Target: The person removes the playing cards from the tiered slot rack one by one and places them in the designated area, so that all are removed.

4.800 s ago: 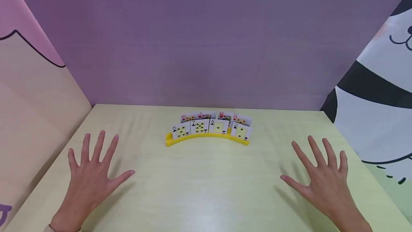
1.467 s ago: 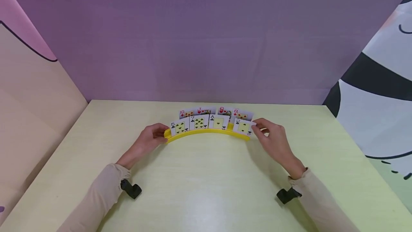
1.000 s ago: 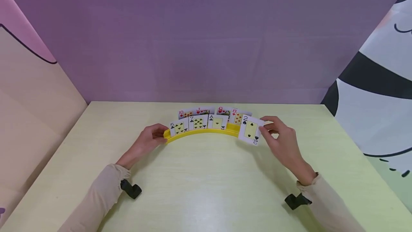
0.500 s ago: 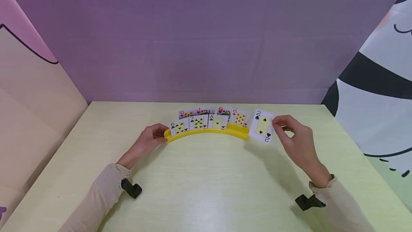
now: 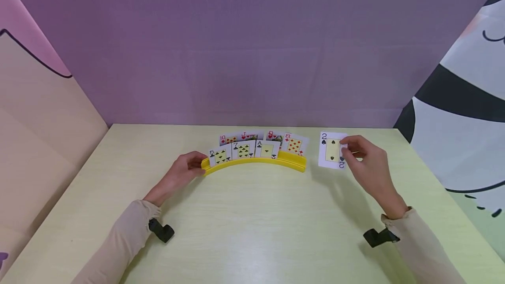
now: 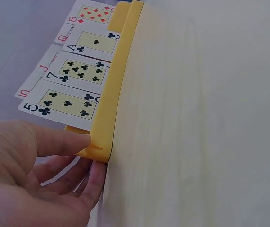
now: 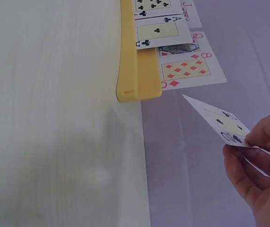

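A curved yellow card holder point(image 5: 252, 160) stands toward the back of the table. Its front row carries the five of clubs point(image 5: 220, 156), the seven of clubs point(image 5: 243, 149) and the ace of clubs point(image 5: 267, 149). Behind them stand a ten, a jack, a queen and the eight of diamonds point(image 5: 295, 143), partly covered. My left hand point(image 5: 182, 171) pinches the holder's left end, thumb on its front in the left wrist view. Right of the holder, my right hand point(image 5: 368, 165) pinches the two of spades point(image 5: 332, 150) by its right edge, clear of the holder.
The pale wooden table point(image 5: 252, 231) reaches back to a purple cloth backdrop point(image 5: 252, 56). Printed panels flank it at left and right, the right one showing a panda point(image 5: 465, 100). Black wrist cameras point(image 5: 161, 230) sit on both sleeves.
Both hands came in from the table's sides, the left taking the holder's end. My right hand drew the two of spades out of the front row and moved it rightward, turning it more upright.
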{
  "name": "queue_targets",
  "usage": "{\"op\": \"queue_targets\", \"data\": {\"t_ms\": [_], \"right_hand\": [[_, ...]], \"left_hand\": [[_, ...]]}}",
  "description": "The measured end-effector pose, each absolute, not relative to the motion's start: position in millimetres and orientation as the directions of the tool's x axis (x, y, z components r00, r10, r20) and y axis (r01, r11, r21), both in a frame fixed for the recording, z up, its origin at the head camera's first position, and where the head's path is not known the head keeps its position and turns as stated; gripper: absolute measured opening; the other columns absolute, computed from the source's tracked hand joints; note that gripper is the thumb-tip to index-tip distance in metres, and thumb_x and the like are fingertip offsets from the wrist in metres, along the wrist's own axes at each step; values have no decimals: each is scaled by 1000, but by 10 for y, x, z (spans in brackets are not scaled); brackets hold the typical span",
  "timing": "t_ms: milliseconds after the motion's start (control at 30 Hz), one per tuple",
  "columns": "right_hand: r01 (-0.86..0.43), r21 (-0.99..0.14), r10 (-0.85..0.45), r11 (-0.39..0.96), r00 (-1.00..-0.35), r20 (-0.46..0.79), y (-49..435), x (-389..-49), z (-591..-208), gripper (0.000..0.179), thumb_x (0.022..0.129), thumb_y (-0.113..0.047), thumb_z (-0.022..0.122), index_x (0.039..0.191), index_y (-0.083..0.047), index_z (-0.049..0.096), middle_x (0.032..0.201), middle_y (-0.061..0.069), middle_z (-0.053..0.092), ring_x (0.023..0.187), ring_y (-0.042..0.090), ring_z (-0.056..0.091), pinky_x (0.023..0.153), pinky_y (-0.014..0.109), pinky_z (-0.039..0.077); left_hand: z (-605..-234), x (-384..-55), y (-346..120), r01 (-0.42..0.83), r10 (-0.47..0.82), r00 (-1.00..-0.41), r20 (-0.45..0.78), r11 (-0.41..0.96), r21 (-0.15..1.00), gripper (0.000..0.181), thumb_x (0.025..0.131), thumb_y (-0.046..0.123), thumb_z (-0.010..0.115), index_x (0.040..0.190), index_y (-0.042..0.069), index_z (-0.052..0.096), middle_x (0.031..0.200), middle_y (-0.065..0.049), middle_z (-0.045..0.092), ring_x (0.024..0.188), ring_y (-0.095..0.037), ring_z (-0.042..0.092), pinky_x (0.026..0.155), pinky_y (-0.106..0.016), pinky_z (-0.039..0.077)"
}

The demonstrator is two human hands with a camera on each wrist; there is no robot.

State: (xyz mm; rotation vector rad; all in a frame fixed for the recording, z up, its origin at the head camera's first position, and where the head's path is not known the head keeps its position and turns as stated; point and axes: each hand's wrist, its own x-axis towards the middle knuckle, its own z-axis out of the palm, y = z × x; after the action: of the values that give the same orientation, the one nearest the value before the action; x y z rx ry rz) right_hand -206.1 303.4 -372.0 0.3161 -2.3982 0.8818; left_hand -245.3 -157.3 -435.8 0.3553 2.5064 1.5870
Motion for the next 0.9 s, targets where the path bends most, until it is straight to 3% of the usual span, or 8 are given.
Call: {"op": "queue_targets", "data": {"t_ms": [267,533,800,900], "right_hand": [[-368,-543,-41,755,-853,521,3070,-2278,-3841,16,94,-3,64,109,-3,70,104,15,71,80,-4,57,69,4,43],[-333,-570,-32,752,-881,472,3081,-2479,-3944,15,94,-3,63,108,-2,70,98,18,72,78,18,65,63,8,45],[-229,-684,-10,693,-951,309,3124,-2618,-4028,18,95,-2,62,111,3,68,102,22,70,78,16,65,64,27,57],[-194,-709,-12,678,-967,253,3128,-2658,-4060,22,93,-1,63,114,5,67,105,24,69,82,21,66,67,29,58]], "left_hand": [[-4355,-2456,-1576,128,286,-958,8,407,904,33,93,-6,61,126,-5,58,125,-23,60,108,-33,60,89,-33,52],[-4334,-2448,-1559,127,283,-959,2,422,898,33,93,-4,61,126,-5,57,127,-23,59,110,-34,59,91,-33,52],[-4329,-2450,-1563,138,283,-959,18,411,901,32,93,-5,62,124,-7,58,127,-25,59,109,-36,59,92,-38,52],[-4325,-2449,-1562,137,283,-959,16,412,901,32,93,-5,61,125,-7,57,127,-25,59,110,-36,59,92,-37,52]]}}
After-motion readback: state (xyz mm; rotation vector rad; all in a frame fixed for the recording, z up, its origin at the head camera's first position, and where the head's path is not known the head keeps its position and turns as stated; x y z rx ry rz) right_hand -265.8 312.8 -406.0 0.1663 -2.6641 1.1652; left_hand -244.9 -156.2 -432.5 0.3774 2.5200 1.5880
